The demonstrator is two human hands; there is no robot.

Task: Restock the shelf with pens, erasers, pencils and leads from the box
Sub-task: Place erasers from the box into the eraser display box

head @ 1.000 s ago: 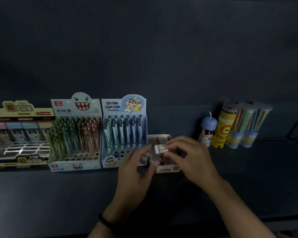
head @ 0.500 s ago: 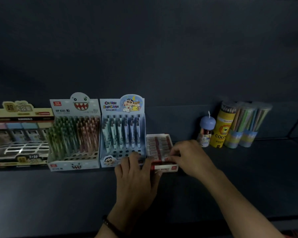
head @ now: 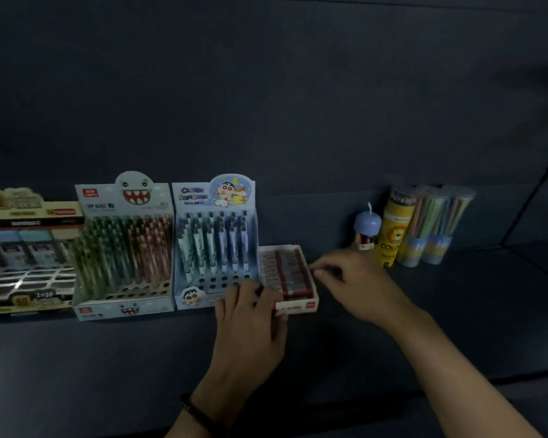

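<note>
**A:** Both hands have come down off the top of the eraser tray (head: 295,306). The white eraser they held over it a second ago is no longer in the fingers, and the right hand (head: 358,286) has slid out to the tray's 3 o'clock wall.

**B:** And the left hand (head: 250,324)?

**A:** In the head view it clasps the tray's 7 o'clock corner, fingers curled along the left wall and thumb on the red-and-white front. The right fingertips are bent and touch the right wall. Whether they pinch it, I cannot tell.

**B:** Where does the tray sit?

**A:** On the dark shelf (head: 108,358), just beside the cartoon pen display (head: 215,245) at its 9 o'clock. The pencil tubes (head: 431,222) stand well apart at 2 o'clock.

**B:** What could go wrong?

**A:** As I judge it, the tray is thin card, shallow, and packed with rows of smooth wrapped blocks. A shove toward 9 o'clock could jolt the tall, light card display and rattle its slim pens. Lifting by one corner could buckle the card and spill erasers. The round blue-capped bottle (head: 367,229) at the right hand's 12 o'clock looks top-heavy, so a careless knuckle could tip it.
</note>
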